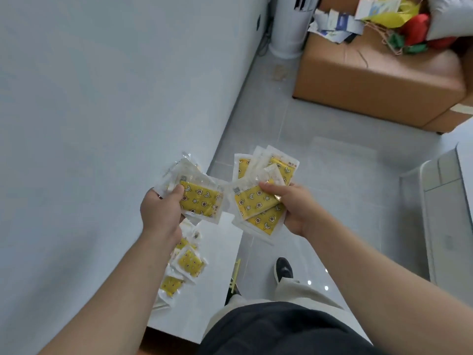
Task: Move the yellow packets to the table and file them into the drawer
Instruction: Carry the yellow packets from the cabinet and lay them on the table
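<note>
My left hand (162, 208) grips a small stack of yellow packets (198, 201) printed with stars and moons, sealed in clear plastic. My right hand (294, 208) holds a fanned bunch of the same yellow packets (258, 198), thumb pressed on top. Both bunches hover over the right edge of the white table (76, 124). Several more yellow packets (188, 262) lie in a loose pile on the table near its front right corner, partly hidden by my left forearm. No drawer is visible.
The grey tiled floor (332, 188) lies to the right of the table. A tan sofa (378, 80) with papers and red and green cloth stands at the back right. A white cylinder (289, 26) stands by the wall, and a white unit (448, 213) sits at far right.
</note>
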Motion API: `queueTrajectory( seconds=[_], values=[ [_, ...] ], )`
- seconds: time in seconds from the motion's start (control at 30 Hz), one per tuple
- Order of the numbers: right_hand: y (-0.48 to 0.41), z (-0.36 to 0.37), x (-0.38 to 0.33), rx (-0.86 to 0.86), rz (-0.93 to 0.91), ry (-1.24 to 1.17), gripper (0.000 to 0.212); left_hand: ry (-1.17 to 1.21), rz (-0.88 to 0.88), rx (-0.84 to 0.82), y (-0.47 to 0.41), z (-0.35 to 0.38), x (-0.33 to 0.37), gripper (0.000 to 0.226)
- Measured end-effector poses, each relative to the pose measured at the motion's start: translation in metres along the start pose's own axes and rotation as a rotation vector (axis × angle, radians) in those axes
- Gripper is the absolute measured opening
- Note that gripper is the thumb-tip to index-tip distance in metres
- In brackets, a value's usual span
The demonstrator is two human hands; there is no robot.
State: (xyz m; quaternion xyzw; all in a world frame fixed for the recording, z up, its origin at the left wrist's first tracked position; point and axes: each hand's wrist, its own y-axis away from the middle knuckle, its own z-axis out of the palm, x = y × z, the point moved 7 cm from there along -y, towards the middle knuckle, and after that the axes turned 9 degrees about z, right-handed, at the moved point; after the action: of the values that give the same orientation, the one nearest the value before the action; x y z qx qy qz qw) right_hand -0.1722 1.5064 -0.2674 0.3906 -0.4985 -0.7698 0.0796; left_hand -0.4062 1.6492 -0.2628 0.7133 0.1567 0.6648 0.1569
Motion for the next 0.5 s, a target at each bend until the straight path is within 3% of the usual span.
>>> queueTrajectory(
  seconds=[0.23, 0.5],
  values=[
    [0.06, -0.127, -0.057, 0.15, -0.19, -0.308, 0.037, 0.056, 0.022, -0.39, 0.05, 0.161, 0.044, 0.024],
    [0.121, -0.296, -0.084, 0.273, -0.347, -0.574, 0.036, 0.05, 0.011, -0.673, 0.161, 0.343, 0.053, 0.022]
  ],
)
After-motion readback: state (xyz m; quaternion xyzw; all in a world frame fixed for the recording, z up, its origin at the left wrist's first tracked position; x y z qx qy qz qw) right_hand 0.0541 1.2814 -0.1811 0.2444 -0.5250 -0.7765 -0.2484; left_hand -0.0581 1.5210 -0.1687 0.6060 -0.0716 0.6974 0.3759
